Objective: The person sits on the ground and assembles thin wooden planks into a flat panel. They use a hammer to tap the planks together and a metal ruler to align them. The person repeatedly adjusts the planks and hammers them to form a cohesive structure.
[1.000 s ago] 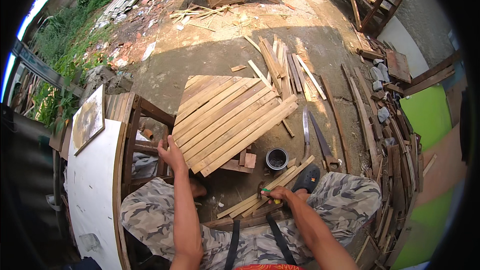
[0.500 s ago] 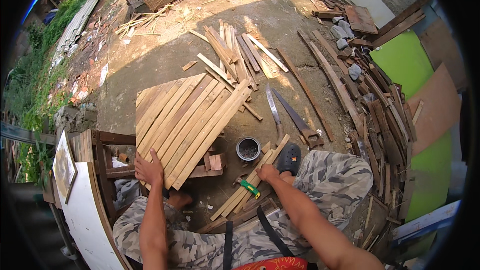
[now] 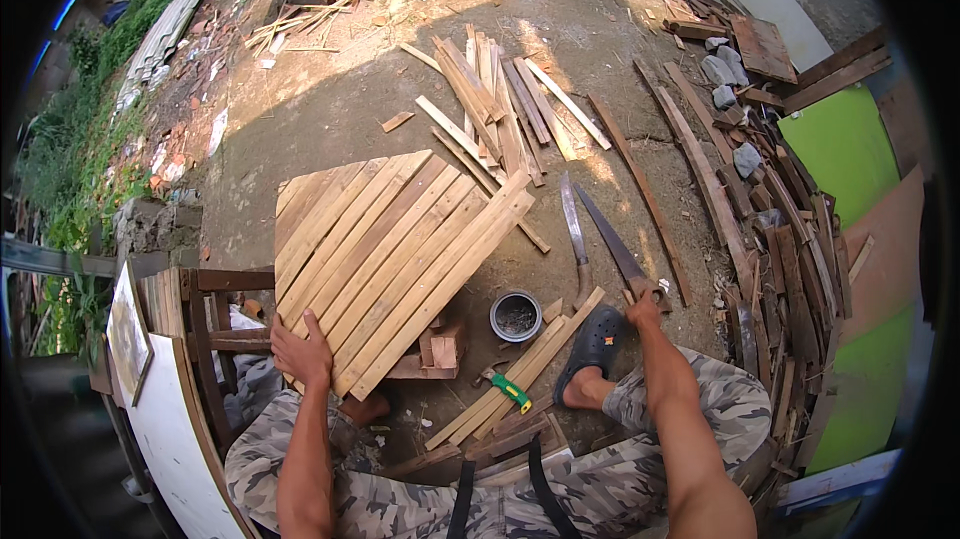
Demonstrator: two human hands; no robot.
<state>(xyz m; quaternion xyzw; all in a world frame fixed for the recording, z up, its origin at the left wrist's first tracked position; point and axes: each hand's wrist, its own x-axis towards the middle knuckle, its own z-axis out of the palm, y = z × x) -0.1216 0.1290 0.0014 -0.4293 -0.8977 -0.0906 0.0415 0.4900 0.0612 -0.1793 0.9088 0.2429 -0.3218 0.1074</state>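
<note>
My left hand (image 3: 303,350) grips the near left corner of a panel of light wooden slats (image 3: 385,249), thumb lying on top. The panel rests tilted over a small stack of wood blocks (image 3: 436,351). Over to the right, my right hand (image 3: 646,311) is closed around the handle of a handsaw (image 3: 615,244), whose blade lies on the ground pointing away from me. A machete (image 3: 574,224) lies just left of the saw. Between my feet, a green-handled hammer (image 3: 512,389) rests on several loose wood strips (image 3: 545,354), near a round tin of nails (image 3: 515,317).
Beyond the panel, a pile of cut slats (image 3: 490,104) lies on the concrete. Long boards and scrap wood (image 3: 790,269) line the right side, with grey stones (image 3: 722,69). A dark clog (image 3: 592,349) is on my right foot. At left stands a white board (image 3: 185,429).
My right hand has left the wood strips and moved right to the saw handle. My left hand stays on the panel. The whole view has shifted a little.
</note>
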